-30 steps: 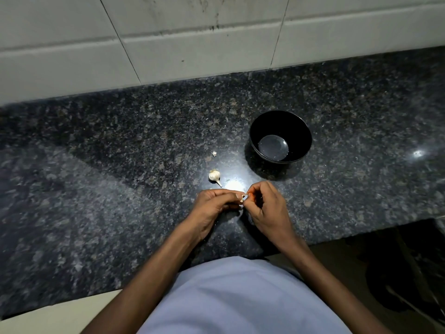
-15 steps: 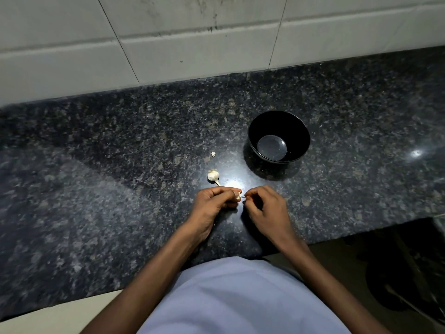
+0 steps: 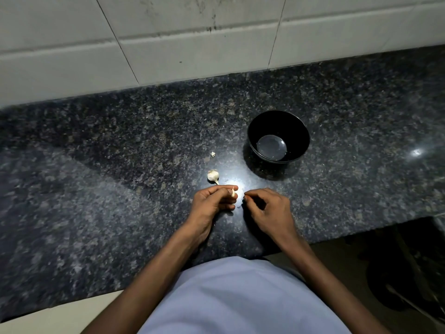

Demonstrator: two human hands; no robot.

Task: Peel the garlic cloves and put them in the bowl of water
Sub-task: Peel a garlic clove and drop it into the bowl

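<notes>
Plainly, the single head view shows both hands low over the dark speckled granite worktop [image 3: 101,189], close to its near edge. The left hand [image 3: 212,203] has its fingers curled, and its grip is clamped on a small pale garlic clove [image 3: 233,192], pinched between thumb and fingertips, with a wisp of skin standing up from it. The clove's long axis seems to run roughly toward and away from the person, though it is too small to be sure. The right hand [image 3: 269,210] sits just beside that grip, to its right, apart from the clove; its thumb and forefinger are drawn together, and whether a scrap of peel lies between them cannot be told. Beyond the grip and to its right, well apart, stands the round black bowl [image 3: 298,131] with a shallow pool of water; no clove shows in it. Just beyond the grip and slightly left lies the whitish remainder of the garlic bulb [image 3: 212,175], and farther off a tiny papery scrap [image 3: 212,154]. Judging from this, peeling is unfinished, and the right hand is nearer the bowl.
</notes>
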